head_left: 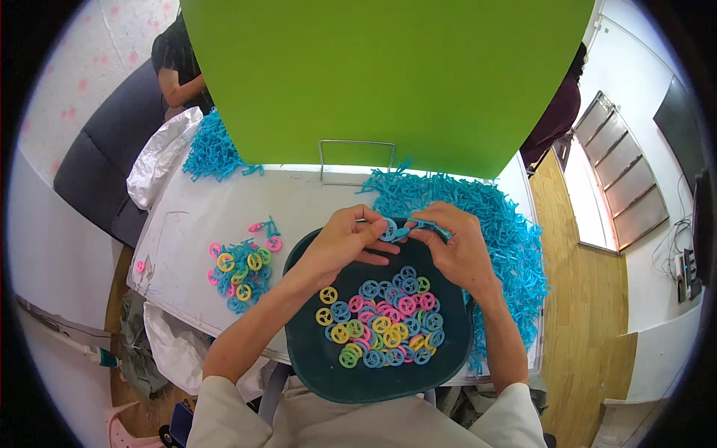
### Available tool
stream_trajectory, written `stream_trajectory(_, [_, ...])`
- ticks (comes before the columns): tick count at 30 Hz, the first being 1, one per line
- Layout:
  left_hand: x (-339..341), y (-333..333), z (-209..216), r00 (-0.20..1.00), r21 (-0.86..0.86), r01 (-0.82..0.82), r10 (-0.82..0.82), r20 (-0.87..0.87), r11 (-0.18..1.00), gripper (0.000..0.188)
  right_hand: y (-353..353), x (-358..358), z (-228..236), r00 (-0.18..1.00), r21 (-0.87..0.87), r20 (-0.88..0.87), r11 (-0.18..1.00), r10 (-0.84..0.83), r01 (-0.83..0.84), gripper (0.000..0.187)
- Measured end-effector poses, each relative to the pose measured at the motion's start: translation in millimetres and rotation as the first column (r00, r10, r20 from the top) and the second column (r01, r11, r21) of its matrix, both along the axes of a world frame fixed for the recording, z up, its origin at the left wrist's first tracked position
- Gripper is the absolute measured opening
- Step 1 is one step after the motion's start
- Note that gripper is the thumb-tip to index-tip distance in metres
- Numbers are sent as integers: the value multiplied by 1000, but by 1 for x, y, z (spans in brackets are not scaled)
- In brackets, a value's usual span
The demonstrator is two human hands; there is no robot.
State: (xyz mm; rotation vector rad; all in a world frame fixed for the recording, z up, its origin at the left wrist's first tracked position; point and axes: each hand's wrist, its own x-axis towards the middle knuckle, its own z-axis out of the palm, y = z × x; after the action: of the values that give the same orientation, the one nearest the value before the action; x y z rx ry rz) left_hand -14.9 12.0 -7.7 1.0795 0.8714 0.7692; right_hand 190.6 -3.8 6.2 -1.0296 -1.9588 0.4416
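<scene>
My left hand [340, 243] pinches a small blue plastic wheel [389, 230] between thumb and fingers. Close against it, my right hand [457, 243] grips a blue plastic stick-like piece [432, 225], whose near end meets the wheel; whether the two are joined cannot be made out. Both hands are over the far part of a dark green basin [317, 373] at my lap. Inside the basin lie many spoked wheels [383, 326] in blue, pink, yellow and green. To the left on the white table [179, 246] is a heap of wheels with blue pieces attached [243, 278].
A large pile of blue plastic pieces [497, 224] covers the table's right side; a smaller pile [211, 149] lies far left beside a silvery sack [160, 164]. An upright green panel [388, 75] with a wire stand [358, 141] closes off the back. People [179, 78] sit beyond it.
</scene>
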Motion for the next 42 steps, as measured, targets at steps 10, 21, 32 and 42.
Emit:
stream_trajectory(10, [11, -3, -8, 974, 228, -196, 216, -68, 954, 6, -4, -7, -2, 999, -224, -11, 974, -48, 44, 21])
stream_trajectory(21, [17, -13, -2, 952, 508, -233, 301, -55, 829, 10, -1, -7, -7, 948, -500, -280, 866, -149, -11, 19])
stream_trajectory(32, [22, -22, 0, 926, 710, -224, 374, -59, 667, 23, 6, 6, -18, 725, -681, -655, 582, -214, -444, 22])
stream_trajectory(42, [30, -31, 8, 880, 755, -291, 474, -30, 587, 18, -1, -5, -12, 740, -637, -620, 717, -259, -283, 22])
